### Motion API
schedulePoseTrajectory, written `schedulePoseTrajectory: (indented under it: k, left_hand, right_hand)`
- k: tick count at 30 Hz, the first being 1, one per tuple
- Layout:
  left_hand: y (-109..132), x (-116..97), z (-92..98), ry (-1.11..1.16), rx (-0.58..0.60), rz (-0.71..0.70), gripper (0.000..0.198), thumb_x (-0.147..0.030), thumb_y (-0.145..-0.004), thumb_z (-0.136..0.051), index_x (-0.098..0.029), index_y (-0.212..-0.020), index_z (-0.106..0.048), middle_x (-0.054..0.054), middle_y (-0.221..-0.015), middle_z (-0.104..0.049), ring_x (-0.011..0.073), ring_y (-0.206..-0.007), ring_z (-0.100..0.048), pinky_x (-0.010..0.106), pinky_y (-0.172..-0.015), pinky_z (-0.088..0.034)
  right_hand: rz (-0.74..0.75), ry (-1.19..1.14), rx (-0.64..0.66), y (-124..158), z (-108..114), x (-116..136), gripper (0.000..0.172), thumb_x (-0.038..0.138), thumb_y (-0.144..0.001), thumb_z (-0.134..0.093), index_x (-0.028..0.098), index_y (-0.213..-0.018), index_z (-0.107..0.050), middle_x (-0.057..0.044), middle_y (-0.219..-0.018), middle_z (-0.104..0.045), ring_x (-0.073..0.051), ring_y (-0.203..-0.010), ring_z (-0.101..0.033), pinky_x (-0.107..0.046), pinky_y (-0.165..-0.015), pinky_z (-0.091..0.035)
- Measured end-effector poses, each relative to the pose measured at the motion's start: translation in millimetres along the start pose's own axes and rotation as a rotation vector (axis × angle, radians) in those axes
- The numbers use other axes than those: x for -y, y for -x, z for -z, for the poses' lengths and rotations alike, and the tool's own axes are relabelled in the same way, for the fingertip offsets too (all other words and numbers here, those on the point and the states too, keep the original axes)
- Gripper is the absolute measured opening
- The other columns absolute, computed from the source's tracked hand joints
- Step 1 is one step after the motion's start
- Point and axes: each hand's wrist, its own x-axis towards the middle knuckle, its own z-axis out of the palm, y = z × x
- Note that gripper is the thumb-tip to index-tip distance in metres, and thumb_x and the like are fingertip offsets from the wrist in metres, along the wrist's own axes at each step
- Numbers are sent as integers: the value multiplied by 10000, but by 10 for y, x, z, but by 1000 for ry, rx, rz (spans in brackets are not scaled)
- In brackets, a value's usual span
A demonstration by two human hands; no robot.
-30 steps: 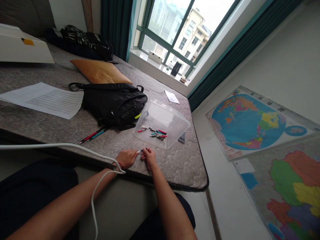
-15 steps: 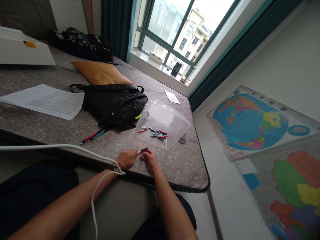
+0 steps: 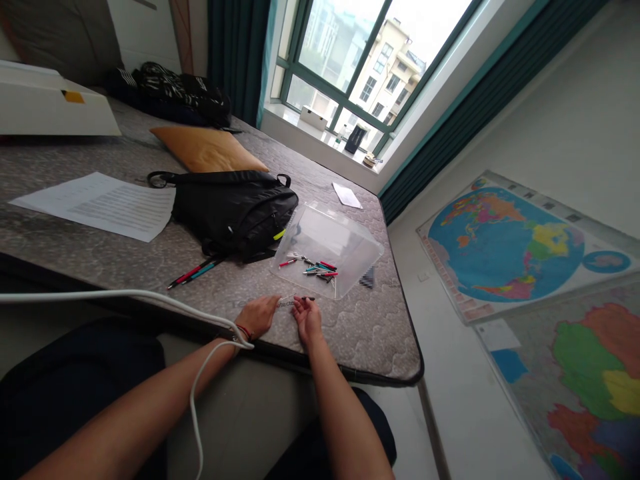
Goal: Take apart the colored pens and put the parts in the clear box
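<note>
My left hand (image 3: 259,316) is closed near the mattress's front edge; what its fingers hold, if anything, is too small to make out. Just to its right, my right hand (image 3: 307,319) pinches a small dark pen part (image 3: 309,299) at its fingertips. A narrow gap separates the two hands. Beyond them a clear plastic bin (image 3: 345,243) lies on the mattress, with several red, teal, white and black pen pieces (image 3: 320,269) in it. Left of the bin, a red pen (image 3: 187,274) and a teal pen (image 3: 203,270) lie by the backpack.
A black backpack (image 3: 235,207), an orange envelope (image 3: 210,150) and a printed sheet (image 3: 107,205) lie on the mattress (image 3: 370,340). A white cable (image 3: 165,297) crosses my left wrist. A white box (image 3: 55,107) stands far left. Maps hang on the right wall.
My hands have moved apart. The dark part has gone rightward with my right hand, away from my left hand. The view has shifted slightly.
</note>
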Motion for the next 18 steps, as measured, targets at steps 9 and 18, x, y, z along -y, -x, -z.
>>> schedulePoseTrajectory:
  k: [9, 18]
  left_hand:
    - [13, 22, 26, 99, -54, 58, 355, -279, -1001, -246, -182, -1241, -489, 102, -984, -679, 226, -886, -653, 333, -763, -468]
    - [16, 53, 7, 152, -86, 85, 346, -276, -1003, -245, -208, -1231, -496, 99, -997, -685, 221, -888, -661, 334, -778, -468]
  right_hand:
    - [-83, 447, 179, 91, -75, -100, 182, 282, -690, -625, 172, -826, -575, -15, -671, -692, -92, -442, -576, -162, -395, -436]
    - [-282, 824, 237, -140, -185, 823, 139, 242, -664, -685, 168, -751, -606, -21, -633, -687, -122, -459, -601, -201, -436, -446]
